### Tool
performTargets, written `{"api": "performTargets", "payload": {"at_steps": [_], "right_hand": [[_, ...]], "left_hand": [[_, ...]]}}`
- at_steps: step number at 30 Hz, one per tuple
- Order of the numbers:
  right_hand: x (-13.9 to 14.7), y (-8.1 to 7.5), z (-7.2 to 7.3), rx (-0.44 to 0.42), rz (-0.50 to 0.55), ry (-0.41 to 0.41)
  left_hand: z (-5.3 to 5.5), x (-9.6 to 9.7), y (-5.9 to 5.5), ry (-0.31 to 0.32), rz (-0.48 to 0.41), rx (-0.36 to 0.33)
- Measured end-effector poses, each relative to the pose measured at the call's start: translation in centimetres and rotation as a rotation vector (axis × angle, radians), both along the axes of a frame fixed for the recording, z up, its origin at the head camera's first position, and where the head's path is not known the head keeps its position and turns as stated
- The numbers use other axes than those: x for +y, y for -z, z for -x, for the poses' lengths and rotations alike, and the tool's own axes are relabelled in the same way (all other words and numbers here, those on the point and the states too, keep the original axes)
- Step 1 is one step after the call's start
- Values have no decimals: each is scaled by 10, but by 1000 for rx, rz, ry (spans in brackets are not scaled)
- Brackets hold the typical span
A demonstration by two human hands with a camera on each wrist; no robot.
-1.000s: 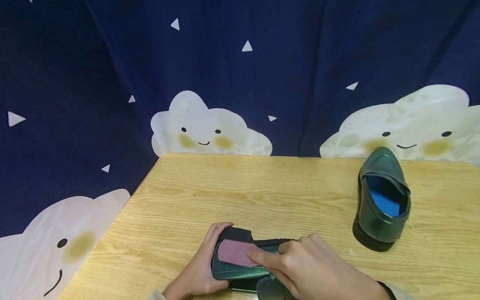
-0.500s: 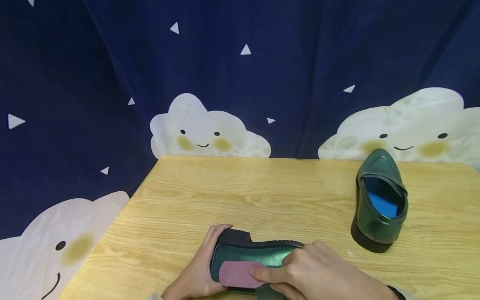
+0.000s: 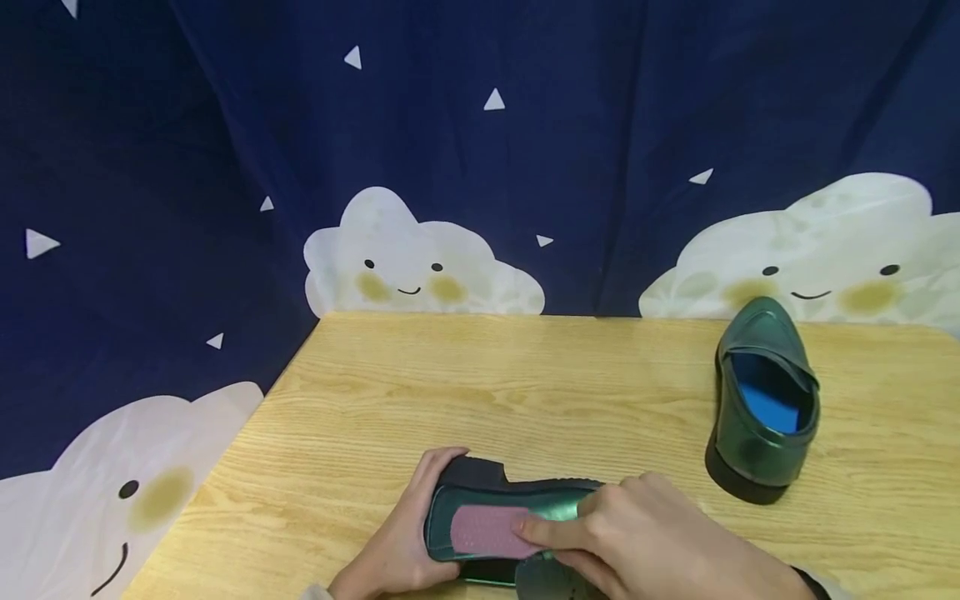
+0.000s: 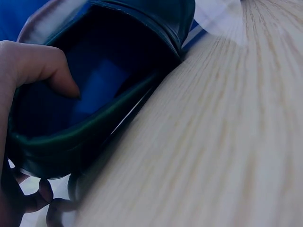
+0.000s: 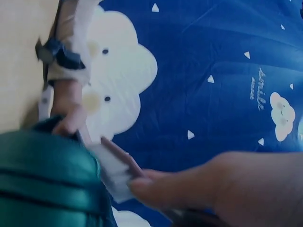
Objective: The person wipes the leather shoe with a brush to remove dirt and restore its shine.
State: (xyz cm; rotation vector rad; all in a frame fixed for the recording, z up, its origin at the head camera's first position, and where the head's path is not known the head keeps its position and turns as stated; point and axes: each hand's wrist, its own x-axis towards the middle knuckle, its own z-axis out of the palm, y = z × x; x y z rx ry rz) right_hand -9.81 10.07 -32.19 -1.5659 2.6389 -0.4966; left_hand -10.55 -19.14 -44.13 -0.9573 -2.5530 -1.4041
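A dark green loafer lies on its side at the table's front, its black heel and sole toward the back. My left hand grips it round the heel. In the left wrist view, the thumb reaches inside over the blue insole. My right hand holds a pink-backed brush against the shoe's side, index finger along its back. White bristles show beneath the back in the right wrist view. The right hand hides the toe in the head view.
Another green loafer with a blue insole stands upright on the wooden table at the right. A dark blue curtain with printed clouds hangs behind the table and along its left side.
The brush has slid down toward the shoe's opening and then back up along its side, ending slightly farther right. My left hand keeps its grip on the heel.
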Motion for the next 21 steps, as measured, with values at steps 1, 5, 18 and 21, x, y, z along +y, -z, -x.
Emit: {"api": "performTargets", "payload": {"at_steps": [1,5,18,21], "right_hand": [[1,-1,0,-3,-12,44],[8,-5,2,-27,-51,127],[16,-13,5,10,-84,218],[17,-14,5,-54,-91,180]], "left_hand": [[0,0,0,0,-2,-3],[0,0,0,6,-3,-10],[1,1,-2,-13,22,-30],[1,0,-2,-10,15,-38]]}}
